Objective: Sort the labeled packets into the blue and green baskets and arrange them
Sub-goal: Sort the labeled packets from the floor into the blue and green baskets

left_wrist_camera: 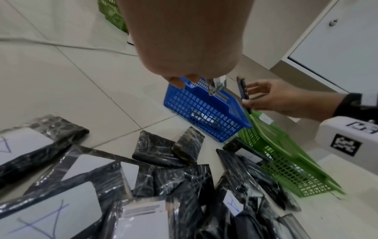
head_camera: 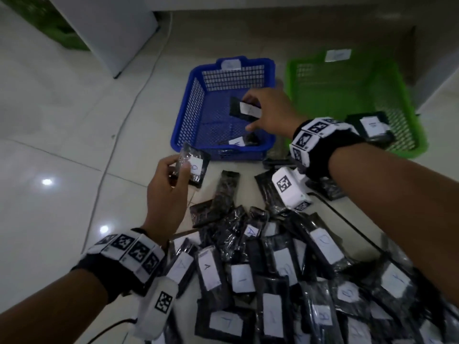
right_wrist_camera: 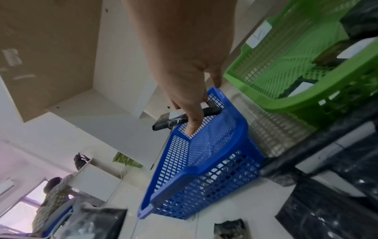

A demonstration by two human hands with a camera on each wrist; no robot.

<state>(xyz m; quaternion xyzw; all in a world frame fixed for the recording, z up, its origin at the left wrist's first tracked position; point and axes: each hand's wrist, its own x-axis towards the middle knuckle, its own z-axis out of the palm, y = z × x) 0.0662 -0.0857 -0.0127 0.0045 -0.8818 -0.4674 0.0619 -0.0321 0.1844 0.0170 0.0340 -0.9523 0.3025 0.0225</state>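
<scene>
My right hand (head_camera: 267, 112) holds a black packet (head_camera: 244, 109) with a white label between fingers and thumb over the blue basket (head_camera: 188, 108); the same packet (right_wrist_camera: 184, 120) shows edge-on under my fingers in the right wrist view. Another labelled packet (head_camera: 242, 141) lies at the basket's near wall. My left hand (head_camera: 169, 184) pinches a wrapped packet (head_camera: 195, 166) with a white label, lifted just in front of the blue basket. The green basket (head_camera: 407, 95) stands to the right with a labelled packet (head_camera: 372, 127) inside. A large heap of packets (head_camera: 285, 269) lies in front of me.
White tags are stuck on the far rims of both baskets. A thin cable (head_camera: 129, 115) runs across the tiled floor on the left. A white cabinet (head_camera: 111, 28) stands at the back left. A person (right_wrist_camera: 53, 197) sits far off in the right wrist view.
</scene>
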